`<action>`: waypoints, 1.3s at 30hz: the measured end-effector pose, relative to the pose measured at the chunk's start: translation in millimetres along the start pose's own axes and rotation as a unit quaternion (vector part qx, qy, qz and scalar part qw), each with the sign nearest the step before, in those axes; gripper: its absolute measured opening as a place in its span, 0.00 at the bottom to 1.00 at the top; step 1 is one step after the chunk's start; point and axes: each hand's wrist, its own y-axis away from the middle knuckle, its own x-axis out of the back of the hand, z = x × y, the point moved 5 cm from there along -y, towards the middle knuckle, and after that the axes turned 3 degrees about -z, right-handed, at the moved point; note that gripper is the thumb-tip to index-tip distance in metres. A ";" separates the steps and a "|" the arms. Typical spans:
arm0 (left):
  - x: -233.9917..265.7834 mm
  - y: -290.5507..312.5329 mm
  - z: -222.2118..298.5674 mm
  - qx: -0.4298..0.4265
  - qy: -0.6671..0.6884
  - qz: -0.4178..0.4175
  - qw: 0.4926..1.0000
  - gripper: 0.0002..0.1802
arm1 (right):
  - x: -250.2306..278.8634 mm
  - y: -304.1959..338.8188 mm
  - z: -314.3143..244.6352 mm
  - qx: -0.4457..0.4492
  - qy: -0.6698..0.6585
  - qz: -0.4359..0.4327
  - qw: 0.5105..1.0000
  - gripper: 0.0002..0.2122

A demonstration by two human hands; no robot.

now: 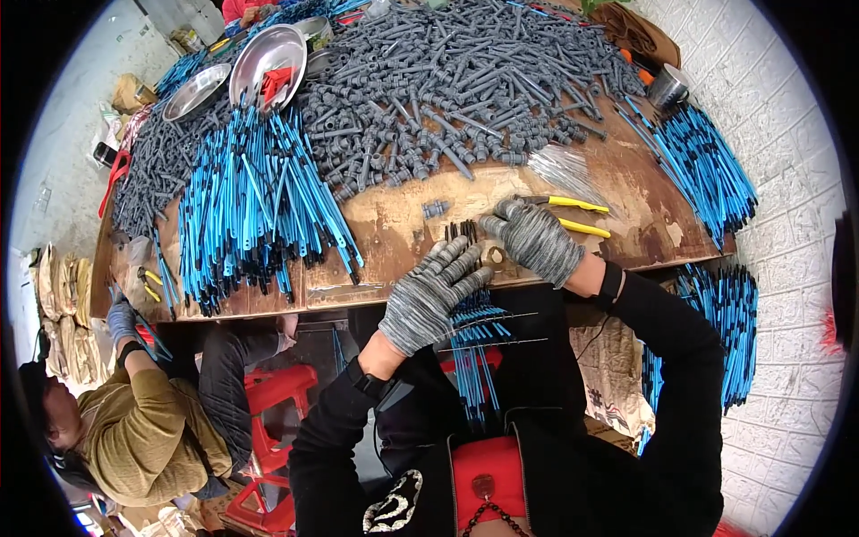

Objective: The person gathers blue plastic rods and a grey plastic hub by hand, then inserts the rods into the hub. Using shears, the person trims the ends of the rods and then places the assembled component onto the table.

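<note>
My left hand, in a grey knit glove, lies with fingers stretched over a bundle of blue rods with black ends. The bundle hangs over the table edge into my lap, and thin metal wires cross it. My right hand, gloved alike, is closed with fingers curled beside the bundle's black tips; what they hold, if anything, is hidden. A small round tan piece sits between my hands. Pliers with yellow handles lie just behind my right hand. One grey plastic fitting rests beyond the tips.
A large heap of grey plastic fittings covers the wooden table's far side. Blue rods are piled at left, more at right. Loose wires lie ahead. Metal bowls stand behind. Another person works at left.
</note>
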 end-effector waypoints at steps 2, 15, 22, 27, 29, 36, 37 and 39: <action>-3.2 -0.2 -1.3 -0.002 -0.005 -0.001 1.000 0.27 | -4.4 -6.5 3.1 -0.015 0.012 -0.015 1.000 0.15; 2.7 -3.9 4.8 0.020 -0.003 0.005 1.000 0.38 | -5.3 -5.3 10.9 -0.031 -0.037 -0.041 0.998 0.14; 1.2 -0.1 3.2 0.032 0.019 0.007 0.999 0.38 | -5.2 -12.4 4.4 0.008 -0.043 -0.030 0.999 0.15; 0.2 -2.6 3.4 0.026 0.008 0.002 1.000 0.36 | -4.3 -18.2 4.1 0.003 -0.040 -0.060 0.997 0.14; 0.5 -2.8 3.5 0.023 -0.003 -0.002 1.000 0.35 | -2.9 -22.7 2.1 0.007 -0.036 -0.062 0.997 0.14; -0.8 -1.4 4.3 0.012 0.002 0.008 1.000 0.33 | -5.3 -25.0 -2.9 0.038 0.002 -0.070 0.997 0.12; -1.4 -1.0 3.6 0.011 0.001 0.009 1.000 0.33 | -5.6 -24.9 -4.3 0.047 0.008 -0.065 0.997 0.12; -2.2 0.2 1.7 0.006 0.003 0.006 1.000 0.33 | -0.9 -28.7 -11.6 0.066 0.021 -0.056 0.996 0.12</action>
